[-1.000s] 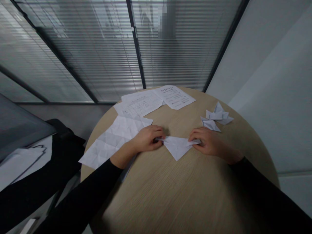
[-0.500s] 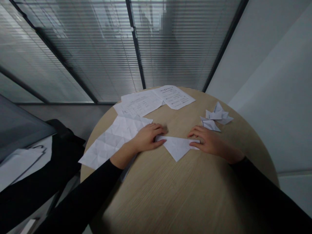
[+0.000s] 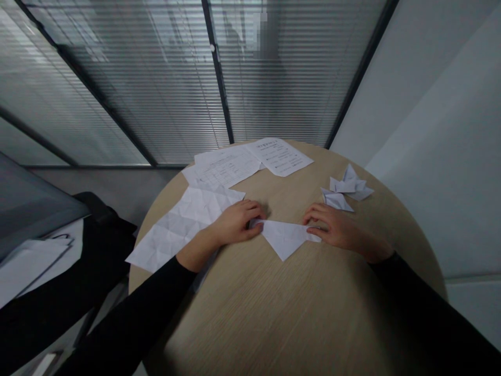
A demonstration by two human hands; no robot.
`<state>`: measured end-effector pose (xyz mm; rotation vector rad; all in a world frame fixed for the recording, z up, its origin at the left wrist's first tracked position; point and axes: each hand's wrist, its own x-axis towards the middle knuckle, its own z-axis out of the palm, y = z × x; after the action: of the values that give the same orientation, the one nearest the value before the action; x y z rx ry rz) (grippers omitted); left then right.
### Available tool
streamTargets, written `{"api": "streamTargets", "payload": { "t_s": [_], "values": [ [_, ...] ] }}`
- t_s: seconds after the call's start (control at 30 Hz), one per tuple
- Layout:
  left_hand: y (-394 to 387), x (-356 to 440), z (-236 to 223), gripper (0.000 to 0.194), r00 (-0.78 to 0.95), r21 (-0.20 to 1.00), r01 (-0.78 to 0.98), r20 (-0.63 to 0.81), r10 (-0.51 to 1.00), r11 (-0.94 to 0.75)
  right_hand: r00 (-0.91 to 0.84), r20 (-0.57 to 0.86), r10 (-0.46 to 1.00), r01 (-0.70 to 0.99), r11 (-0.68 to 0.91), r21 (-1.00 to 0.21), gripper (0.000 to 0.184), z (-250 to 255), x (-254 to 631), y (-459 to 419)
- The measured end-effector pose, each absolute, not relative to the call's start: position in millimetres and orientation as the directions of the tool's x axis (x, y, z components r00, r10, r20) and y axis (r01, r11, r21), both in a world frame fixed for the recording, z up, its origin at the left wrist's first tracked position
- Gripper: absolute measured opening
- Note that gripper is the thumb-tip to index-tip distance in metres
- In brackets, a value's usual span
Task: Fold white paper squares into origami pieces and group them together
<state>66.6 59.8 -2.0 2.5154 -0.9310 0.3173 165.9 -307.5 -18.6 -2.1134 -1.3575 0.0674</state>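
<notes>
A folded sheet of white paper point(image 3: 283, 239) lies on the round wooden table, its straight edge away from me and a triangular point toward me. My left hand point(image 3: 241, 221) pinches its left end between thumb and curled fingers. At the opposite end, my right hand point(image 3: 326, 223) grips the paper the same way, thumb on the near side. Both ends are partly covered by my fingers. Beneath and beside my left forearm spreads a large creased white sheet point(image 3: 183, 222). Just beyond my right hand sit several small folded paper pieces point(image 3: 346, 185).
Printed sheets point(image 3: 250, 159) overlap at the table's point(image 3: 297, 318) far edge. A black chair point(image 3: 78, 261) with papers point(image 3: 39, 261) on it stands at the left. Glass partitions with blinds point(image 3: 156, 78) rise behind the table, and a white wall point(image 3: 450, 156) stands at right.
My hands stay at the two ends of the folded paper, with only slight shifts of the fingers. The blurred figure behind the blinds has moved slightly.
</notes>
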Motion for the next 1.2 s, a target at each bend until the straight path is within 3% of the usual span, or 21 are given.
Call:
{"api": "streamTargets", "payload": {
  "t_s": [0.17, 0.47, 0.67, 1.0, 1.2],
  "values": [
    [61, 66, 0, 0.030, 0.749, 0.325, -0.660, 0.348, -0.564, -0.677, 0.489, 0.273, 0.828, 0.807, -0.311, -0.502, 0.006, -17, 163, -306],
    [60, 68, -1, 0.035, 0.740, 0.378, -0.672, 0.335, -0.583, -0.636, 0.485, 0.299, 0.822, 0.822, -0.312, -0.476, 0.035, -17, 161, -304],
    [59, 67, -4, 0.038, 0.777, 0.427, -0.629, 0.329, -0.536, -0.649, 0.487, 0.305, 0.818, 0.808, -0.290, -0.513, 0.028, -21, 159, -298],
    [61, 65, -5, 0.038, 0.781, 0.412, -0.624, 0.339, -0.524, -0.664, 0.524, 0.321, 0.789, 0.753, -0.253, -0.608, 0.016, -19, 153, -291],
    [59, 61, -4, 0.029, 0.761, 0.382, -0.641, 0.434, -0.483, -0.666, 0.565, 0.377, 0.734, 0.750, -0.266, -0.606, 0.006, -18, 152, -289]
  ]
}}
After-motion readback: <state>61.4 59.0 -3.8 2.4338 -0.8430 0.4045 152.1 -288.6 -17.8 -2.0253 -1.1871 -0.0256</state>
